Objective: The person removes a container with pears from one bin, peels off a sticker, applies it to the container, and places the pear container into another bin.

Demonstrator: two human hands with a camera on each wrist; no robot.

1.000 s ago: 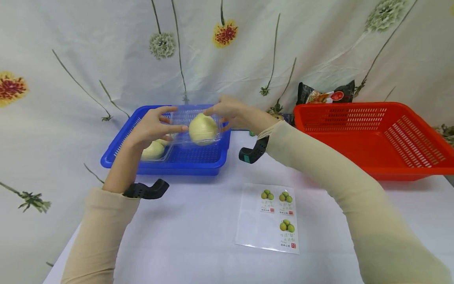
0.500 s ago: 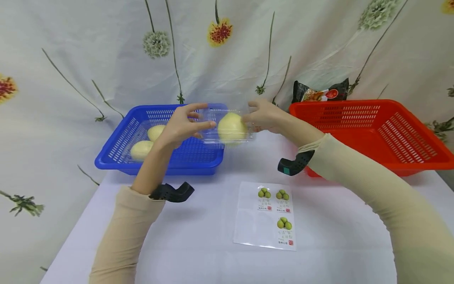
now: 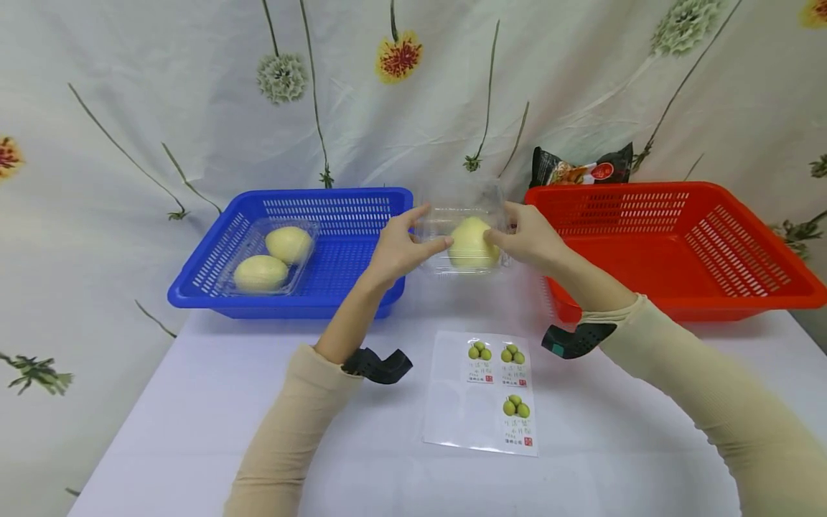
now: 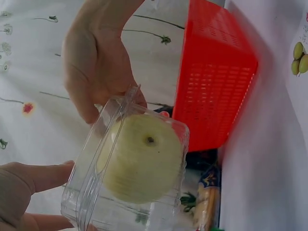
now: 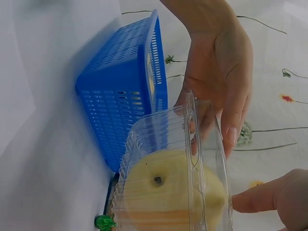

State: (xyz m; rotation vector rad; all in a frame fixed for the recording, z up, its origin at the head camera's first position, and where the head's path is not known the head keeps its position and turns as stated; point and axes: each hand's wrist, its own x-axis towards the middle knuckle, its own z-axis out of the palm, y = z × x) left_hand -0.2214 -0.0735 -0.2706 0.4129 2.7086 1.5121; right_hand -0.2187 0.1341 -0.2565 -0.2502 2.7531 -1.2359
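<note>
Right of the blue basket, raised above the white table, I see a clear container held level between two hands. The left hand grips the end nearer the blue basket, thumb on the near face; the right hand grips the opposite end likewise. I take this two-ended hold as sharing the weight, since thin plastic would likely flex under one hand. A single fruit sits inside, toward the end away from the blue basket, so I judge the load heavier on the right. Both wrist views show me a seam where the rims meet; whether they are latched I cannot tell.

Within the blue basket, toward its left side, a clear tray bears two pale fruits, presumably so they cannot roll. Nearer the person than the blue basket, and to its right, a sheet of labels lies flat, pictures upright for easy reading. Well right of the blue basket stands a red basket, leaving, I judge, working room between.
</note>
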